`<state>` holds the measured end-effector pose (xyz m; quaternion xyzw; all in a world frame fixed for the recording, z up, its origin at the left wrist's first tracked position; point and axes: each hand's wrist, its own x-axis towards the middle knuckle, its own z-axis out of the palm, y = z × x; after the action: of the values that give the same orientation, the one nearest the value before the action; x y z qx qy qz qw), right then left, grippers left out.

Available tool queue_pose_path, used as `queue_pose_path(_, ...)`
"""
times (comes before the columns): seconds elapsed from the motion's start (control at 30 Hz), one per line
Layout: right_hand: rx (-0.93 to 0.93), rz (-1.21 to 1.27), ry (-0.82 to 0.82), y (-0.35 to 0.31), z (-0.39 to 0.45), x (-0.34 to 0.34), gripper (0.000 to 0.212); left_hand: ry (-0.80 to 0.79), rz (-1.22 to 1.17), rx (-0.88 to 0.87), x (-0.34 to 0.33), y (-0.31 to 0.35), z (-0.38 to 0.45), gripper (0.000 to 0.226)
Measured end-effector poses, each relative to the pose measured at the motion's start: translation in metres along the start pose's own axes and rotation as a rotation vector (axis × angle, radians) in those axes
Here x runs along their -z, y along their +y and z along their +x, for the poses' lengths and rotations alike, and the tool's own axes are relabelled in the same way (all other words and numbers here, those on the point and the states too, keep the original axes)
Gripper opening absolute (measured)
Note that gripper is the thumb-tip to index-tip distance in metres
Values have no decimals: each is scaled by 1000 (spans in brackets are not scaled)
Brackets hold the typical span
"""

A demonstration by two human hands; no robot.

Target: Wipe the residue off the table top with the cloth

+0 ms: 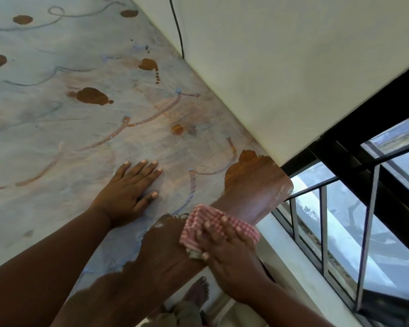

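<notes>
cloth (pixel 219 228): red-white checked, bunched up on the wiped brown strip at the table top's (pixel 57 114) near edge
right hand (pixel 224 246): fingers curled over the cloth, pressing down
left hand (pixel 130 191): flat, fingers spread, just left of the cloth
residue (pixel 91 95): brown blobs and bluish smears further up

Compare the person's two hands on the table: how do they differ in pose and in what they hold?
The left hand lies flat with straight fingers on the whitish smeared table top, holding nothing. The right hand presses the red-and-white checked cloth at the wiped brown edge. Both rest on the table.
</notes>
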<state>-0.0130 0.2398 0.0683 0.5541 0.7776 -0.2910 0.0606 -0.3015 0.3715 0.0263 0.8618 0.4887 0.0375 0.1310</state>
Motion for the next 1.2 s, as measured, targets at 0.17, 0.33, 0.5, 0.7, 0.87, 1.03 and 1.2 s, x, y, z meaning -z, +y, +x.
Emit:
queue_pose_path(0.17,227,-38,-71,-38,25,-8,46,-3,5,1,0,1,0,65)
queue_pose_path(0.33,254,-114,-68,-47,40,-7,45,-4,-5,7,0,1,-2,69)
queue_pose_path(0.5,188,-103,-85,-37,13,-2,48,13,-4,-11,1,2,-3,76)
queue_pose_path(0.7,-1,-44,17,22,2,16,38,27,6,-9,-2,0,-2,71)
queue_pose_path(0.87,-199,65,185,75,27,46,55,40,10,-18,-4,-1,-2,67)
queue_pose_path(1.03,-306,-21,300,125,62,76,57,33,23,-17,-8,-5,0,63)
queue_pose_path(1.2,-329,-66,255,146,75,85,68,41,19,-19,-8,-5,1,62)
